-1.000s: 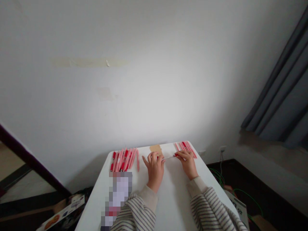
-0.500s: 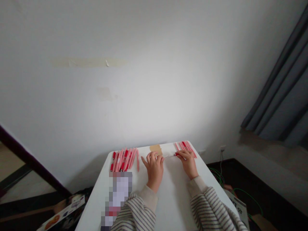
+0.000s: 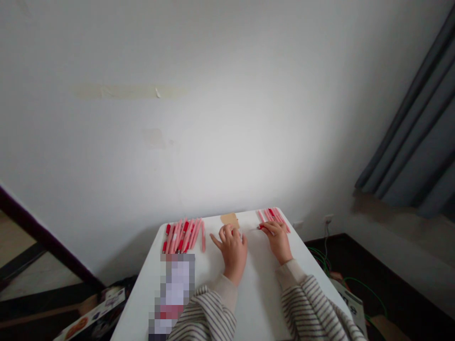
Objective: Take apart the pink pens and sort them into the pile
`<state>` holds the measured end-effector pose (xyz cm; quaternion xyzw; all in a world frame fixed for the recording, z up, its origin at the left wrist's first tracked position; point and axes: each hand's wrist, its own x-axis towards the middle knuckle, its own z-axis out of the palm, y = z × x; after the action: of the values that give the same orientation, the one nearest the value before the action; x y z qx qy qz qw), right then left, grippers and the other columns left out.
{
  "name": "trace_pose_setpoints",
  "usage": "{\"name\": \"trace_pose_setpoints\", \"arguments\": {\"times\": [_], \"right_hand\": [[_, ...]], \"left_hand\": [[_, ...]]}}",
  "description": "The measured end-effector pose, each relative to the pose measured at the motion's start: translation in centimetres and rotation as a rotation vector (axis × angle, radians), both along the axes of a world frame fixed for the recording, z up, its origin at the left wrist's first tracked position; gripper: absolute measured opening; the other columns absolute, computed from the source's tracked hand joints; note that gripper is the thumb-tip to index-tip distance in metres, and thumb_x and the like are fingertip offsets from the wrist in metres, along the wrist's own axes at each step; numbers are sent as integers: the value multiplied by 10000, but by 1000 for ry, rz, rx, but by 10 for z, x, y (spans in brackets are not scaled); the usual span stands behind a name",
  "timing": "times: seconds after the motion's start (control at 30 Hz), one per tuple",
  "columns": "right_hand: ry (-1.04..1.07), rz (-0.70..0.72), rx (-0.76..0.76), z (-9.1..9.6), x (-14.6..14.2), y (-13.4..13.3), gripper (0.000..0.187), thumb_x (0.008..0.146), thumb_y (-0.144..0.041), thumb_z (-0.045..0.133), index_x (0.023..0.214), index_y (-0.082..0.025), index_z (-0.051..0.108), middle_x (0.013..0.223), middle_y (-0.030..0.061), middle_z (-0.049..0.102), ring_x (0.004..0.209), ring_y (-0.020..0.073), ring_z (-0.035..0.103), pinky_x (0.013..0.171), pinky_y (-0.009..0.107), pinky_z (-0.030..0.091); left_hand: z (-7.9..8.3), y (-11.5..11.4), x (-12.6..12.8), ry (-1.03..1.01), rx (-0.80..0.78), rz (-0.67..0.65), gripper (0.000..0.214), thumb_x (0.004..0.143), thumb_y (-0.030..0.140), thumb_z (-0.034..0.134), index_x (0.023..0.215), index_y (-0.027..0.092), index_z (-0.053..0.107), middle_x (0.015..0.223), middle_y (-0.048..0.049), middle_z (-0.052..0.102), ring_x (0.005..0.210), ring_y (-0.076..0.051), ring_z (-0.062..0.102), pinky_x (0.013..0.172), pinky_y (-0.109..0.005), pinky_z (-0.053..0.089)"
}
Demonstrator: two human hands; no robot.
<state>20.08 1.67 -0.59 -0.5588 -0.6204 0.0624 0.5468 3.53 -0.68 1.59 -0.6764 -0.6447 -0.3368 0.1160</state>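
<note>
My left hand (image 3: 232, 250) rests on the white table (image 3: 249, 293) with its fingers curled round a small pale piece that I cannot make out, thumb stuck out to the left. My right hand (image 3: 279, 241) pinches a red-tipped pen part (image 3: 262, 227) at the near edge of a small pile of pink pens (image 3: 273, 218) at the table's far right. A larger row of pink and red pens (image 3: 184, 235) lies at the far left, a hand's width from my left thumb. A tan cardboard scrap (image 3: 229, 219) lies just beyond my left fingers.
The table stands against a white wall. A blurred-out item (image 3: 174, 289) lies on the table's left side near my left sleeve. A grey curtain (image 3: 415, 142) hangs at the right. Cables (image 3: 330, 270) and a box lie on the dark floor either side.
The thin pale rod stretched between my hands no longer shows. My left hand has shifted slightly right and curled tighter; my right hand stays by the pile.
</note>
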Motion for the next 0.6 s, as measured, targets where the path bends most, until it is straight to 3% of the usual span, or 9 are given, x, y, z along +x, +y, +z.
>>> {"name": "trace_pose_setpoints", "arguments": {"times": [0.3, 0.6], "right_hand": [[-3, -12, 4, 1, -1, -2, 476, 892, -599, 445, 874, -240, 757, 898, 72, 707, 912, 251, 518, 874, 403, 366], [-16, -3, 11, 1, 0, -1, 496, 886, -616, 437, 866, -237, 756, 898, 76, 708, 905, 260, 517, 867, 411, 368]], "left_hand": [[3, 4, 10, 93, -30, 58, 227, 798, 219, 541, 994, 179, 649, 1211, -108, 563, 1222, -283, 426, 1102, -696, 133], [2, 4, 9, 140, -19, 45, 217, 813, 214, 503, 956, 180, 662, 1207, -113, 569, 1229, -280, 426, 1113, -692, 106]]}}
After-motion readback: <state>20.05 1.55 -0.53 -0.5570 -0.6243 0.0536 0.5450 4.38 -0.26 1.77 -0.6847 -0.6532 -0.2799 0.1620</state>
